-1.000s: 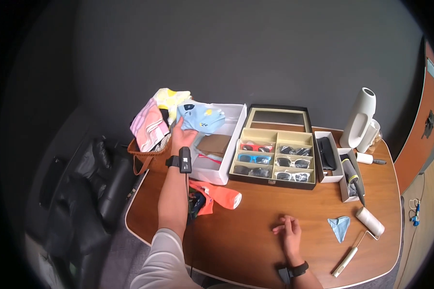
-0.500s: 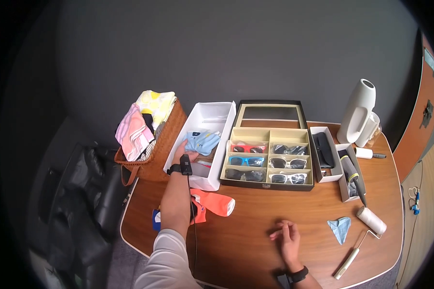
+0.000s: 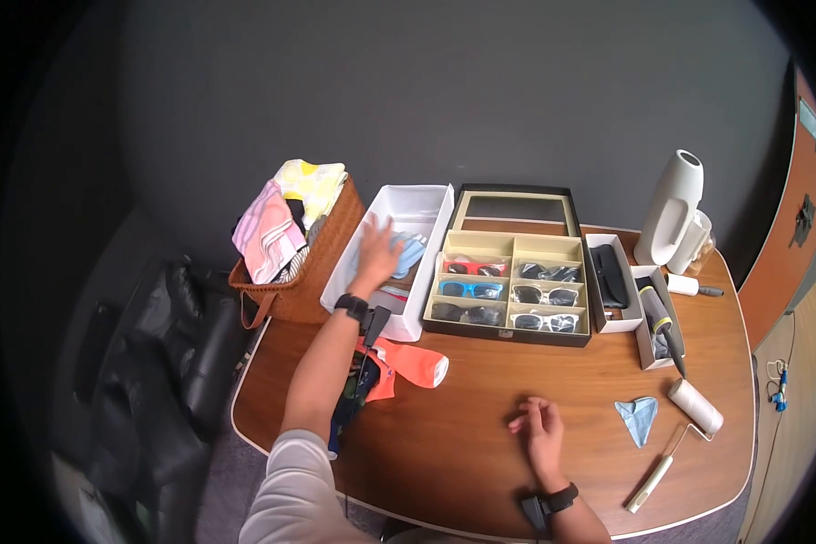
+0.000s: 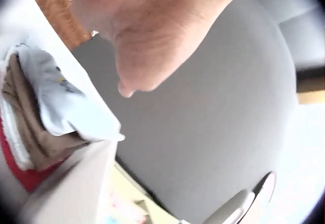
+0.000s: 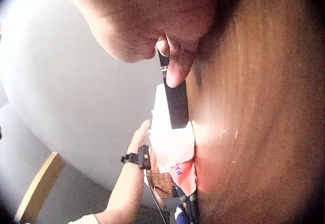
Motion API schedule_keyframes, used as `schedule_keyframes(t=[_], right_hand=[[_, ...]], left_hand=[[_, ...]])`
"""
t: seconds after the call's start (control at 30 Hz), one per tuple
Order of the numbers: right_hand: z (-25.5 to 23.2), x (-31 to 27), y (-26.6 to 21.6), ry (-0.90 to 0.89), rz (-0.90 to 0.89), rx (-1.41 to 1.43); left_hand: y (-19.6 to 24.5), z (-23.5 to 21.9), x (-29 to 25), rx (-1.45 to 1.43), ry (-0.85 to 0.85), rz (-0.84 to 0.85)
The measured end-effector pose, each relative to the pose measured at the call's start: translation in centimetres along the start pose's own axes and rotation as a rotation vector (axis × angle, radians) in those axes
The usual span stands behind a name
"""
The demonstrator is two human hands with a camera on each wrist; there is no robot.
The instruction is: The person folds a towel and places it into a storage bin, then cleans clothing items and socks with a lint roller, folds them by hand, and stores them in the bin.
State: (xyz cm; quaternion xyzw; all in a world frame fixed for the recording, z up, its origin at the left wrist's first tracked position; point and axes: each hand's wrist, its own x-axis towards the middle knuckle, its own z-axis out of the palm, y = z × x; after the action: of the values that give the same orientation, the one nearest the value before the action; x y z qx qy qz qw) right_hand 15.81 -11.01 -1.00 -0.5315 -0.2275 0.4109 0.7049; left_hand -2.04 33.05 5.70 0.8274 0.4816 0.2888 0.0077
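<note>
My left hand (image 3: pixel 378 255) is over the white box (image 3: pixel 433 210), its fingers spread and holding nothing. Below it lies a folded light blue cloth (image 3: pixel 412 253) with small yellow marks, partly hidden by the hand. In the left wrist view the blue cloth (image 4: pixel 56 92) sits on a brown folded cloth (image 4: pixel 31 117), with red fabric (image 4: pixel 28 177) underneath. On the table, my right hand (image 3: pixel 542 440) rests with loosely bent fingers and nothing in it. An orange cloth (image 3: pixel 412 362) and dark cloths lie by the near end of the box.
A wicker basket (image 3: pixel 322 283) piled with clothes stands left of the box. To the right is an open sunglasses case (image 3: pixel 513 338), then two narrow boxes (image 3: pixel 621 319). A lint roller (image 3: pixel 695 406), a small blue cloth (image 3: pixel 639 419) and a tall white appliance (image 3: pixel 673 213) occupy the right side.
My left hand has lowered the light blue cloth into the white box and let go of it, and the fingers have spread. The right hand has stayed in place.
</note>
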Motion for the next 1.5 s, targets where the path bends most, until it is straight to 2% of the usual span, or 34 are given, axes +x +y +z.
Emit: schedule_keyframes(t=[0.03, 0.07, 0.13, 0.23, 0.27, 0.33, 0.37, 0.4, 0.47, 0.53, 0.6, 0.67, 0.73, 0.8, 0.87, 0.93, 1.0, 1.07, 1.1, 1.13, 1.2, 1.23, 1.27, 1.33, 1.37, 1.4, 1.47, 1.5], right_hand=[[0.1, 0.0, 0.0, -0.006, -0.005, 0.000], [0.1, 0.1, -0.1, -0.024, -0.013, 0.001], [-0.1, 0.1, -0.1, -0.034, -0.020, 0.002], [-0.3, 0.0, -0.2, -0.053, 0.028, -0.018], [-0.3, 0.1, -0.2, -0.067, 0.012, -0.010], [-0.4, 0.2, -0.1, -0.087, 0.014, -0.006], [-0.4, 0.2, -0.1, -0.085, 0.006, -0.006], [-0.4, 0.3, 0.1, -0.083, -0.006, -0.005], [-0.5, 0.4, 0.4, -0.098, -0.010, 0.010], [-0.6, 0.5, 0.8, -0.087, -0.040, 0.022], [-0.4, 0.6, 0.6, -0.092, -0.035, 0.009], [-0.5, 0.5, 0.9, -0.082, -0.028, 0.025], [-0.5, 0.6, 0.9, -0.094, -0.023, 0.017], [-0.6, 0.6, 0.7, -0.098, -0.030, 0.002], [-0.9, 0.6, 1.1, -0.116, -0.022, -0.018], [-1.0, 0.8, 1.1, -0.123, -0.024, -0.012], [-0.9, 0.7, 1.2, -0.127, -0.014, -0.007], [-0.9, 0.8, 1.2, -0.123, -0.011, -0.014], [-1.0, 0.9, 1.2, -0.131, -0.013, -0.021], [-1.1, 0.8, 1.3, -0.144, -0.010, -0.028], [-1.3, 1.0, 1.4, -0.156, -0.014, -0.016], [-1.3, 0.9, 1.3, -0.160, -0.013, -0.018], [-1.2, 0.9, 1.2, -0.160, -0.002, -0.028], [-1.1, 0.9, 1.0, -0.154, 0.006, -0.037], [-1.2, 0.9, 1.0, -0.162, 0.001, -0.042], [-1.2, 0.8, 0.9, -0.169, -0.002, -0.047], [-1.1, 0.6, 0.6, -0.168, 0.008, -0.055], [-1.1, 0.6, 0.5, -0.173, 0.013, -0.062]], left_hand=[[0.2, 1.3, -0.5, 0.089, -0.128, 0.057], [0.8, 1.8, -1.2, 0.126, -0.429, -0.135], [0.7, 2.6, -2.2, 0.082, -0.608, -0.197], [-1.5, 4.9, -1.7, 0.078, -0.576, -0.142], [-1.3, 3.9, -1.2, 0.024, -0.616, -0.163], [-1.1, 1.7, -0.6, -0.129, -0.566, -0.154], [-1.0, 0.2, -0.5, -0.186, -0.425, -0.136], [-0.8, -1.6, -0.9, -0.238, -0.281, -0.117], [0.5, -8.6, -3.5, -0.390, -0.051, -0.064], [1.4, -14.7, -8.0, -0.782, 0.026, -0.133], [2.1, -19.7, -13.1, -0.810, -0.046, -0.245], [2.3, -21.4, -18.3, -0.714, -0.160, -0.323], [0.7, -21.2, -22.9, -0.203, -0.236, -0.102], [-0.6, -19.6, -27.3, -0.028, -0.171, -0.251], [-1.6, -17.5, -31.0, 0.048, -0.301, -0.429], [-1.8, -14.8, -34.0, 0.084, -0.339, -0.552], [-1.3, -13.0, -35.3, 0.195, -0.353, -0.578], [-1.1, -13.0, -35.3, 0.078, -0.249, -0.465], [-0.6, -12.6, -35.8, 0.166, -0.153, -0.398], [-0.4, -13.1, -35.8, 0.164, -0.149, -0.413], [0.0, -13.9, -35.0, 0.000, -0.128, -0.445], [0.5, -14.8, -34.4, 0.011, -0.002, -0.378], [-0.2, -14.7, -34.4, 0.012, -0.003, -0.380], [-0.7, -15.3, -33.3, -0.520, 0.172, -0.350], [0.1, -16.4, -32.7, -0.800, 0.114, -0.537], [0.8, -17.4, -32.0, -0.989, 0.098, -0.642], [1.3, -19.7, -31.0, -1.279, 0.015, -0.787], [1.6, -20.1, -30.7, -1.349, 0.022, -0.771]])
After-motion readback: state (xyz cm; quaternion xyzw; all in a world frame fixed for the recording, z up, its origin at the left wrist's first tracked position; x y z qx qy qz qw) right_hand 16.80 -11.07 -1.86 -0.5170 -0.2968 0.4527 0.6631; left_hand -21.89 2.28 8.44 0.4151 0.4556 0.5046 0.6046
